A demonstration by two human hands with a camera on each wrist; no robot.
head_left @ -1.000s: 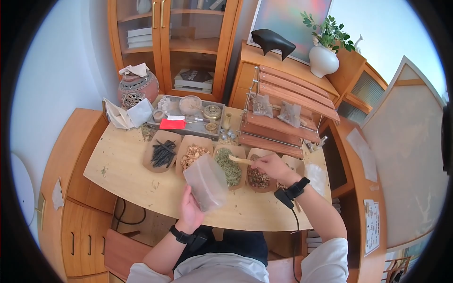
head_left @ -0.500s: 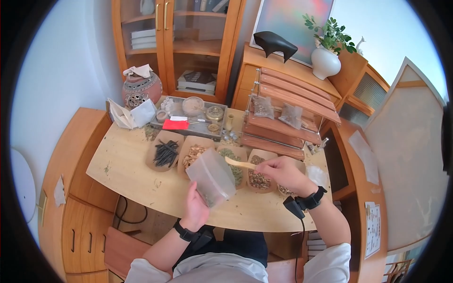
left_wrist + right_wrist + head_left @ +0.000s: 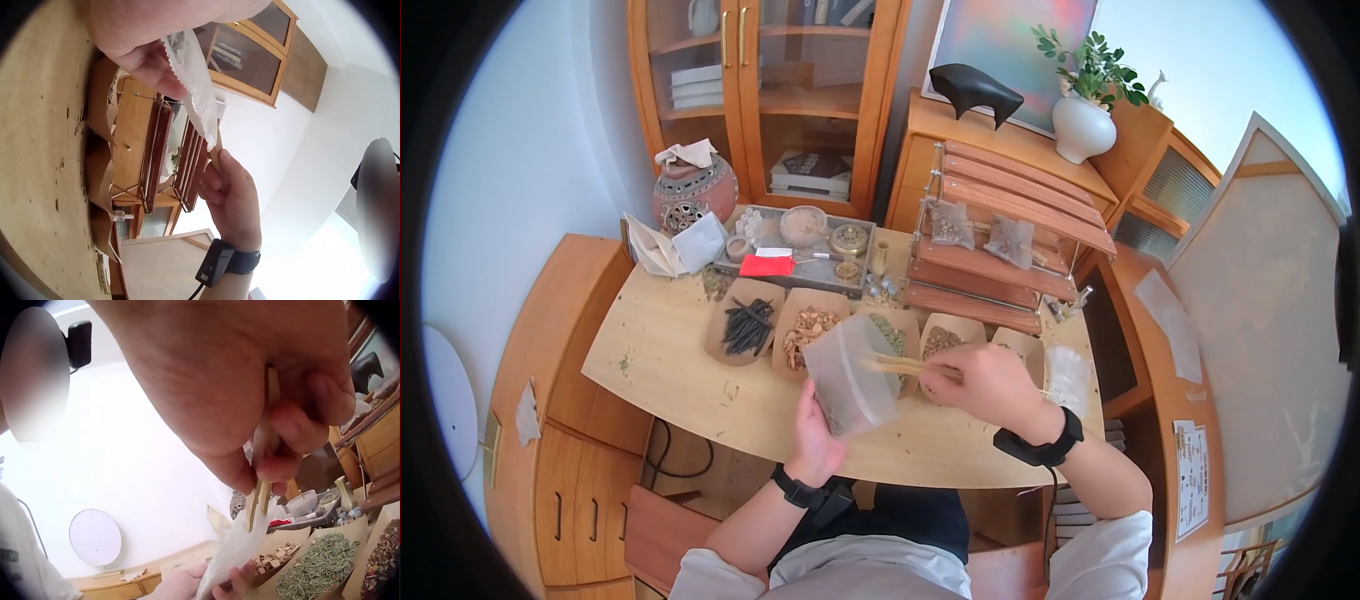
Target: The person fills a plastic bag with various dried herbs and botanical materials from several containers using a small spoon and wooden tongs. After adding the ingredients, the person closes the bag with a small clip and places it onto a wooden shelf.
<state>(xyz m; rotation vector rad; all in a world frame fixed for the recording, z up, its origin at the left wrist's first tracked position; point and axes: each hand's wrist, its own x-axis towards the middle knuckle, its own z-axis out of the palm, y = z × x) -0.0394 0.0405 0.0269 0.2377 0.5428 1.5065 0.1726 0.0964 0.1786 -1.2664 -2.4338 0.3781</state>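
Observation:
My left hand [image 3: 816, 437] grips a translucent plastic zip bag [image 3: 847, 395] by its lower side, fingers and thumb around it. The bag stands tilted above the trays, with a little green matter low inside. My right hand [image 3: 998, 388] pinches bamboo tongs [image 3: 254, 506], their two prongs right at the bag's mouth. Behind the bag is a paper tray of green dried herb [image 3: 322, 565], partly covered in the head view. Beside it are trays of tan chips [image 3: 808, 328], black strips [image 3: 747, 327] and a reddish-brown mix [image 3: 384, 559].
A grey tray [image 3: 775, 275] of small vessels and a red packet [image 3: 767, 266] stands behind the paper trays. A tiered wooden rack [image 3: 1010, 225] with bagged material is at the back right. Crumpled clear plastic [image 3: 1068, 378] lies at the right edge; crumbs dot the table [image 3: 670, 370].
My right hand has brought the tongs from over the herb tray left and down to the bag's mouth. The bag has shifted slightly right and up in my left hand.

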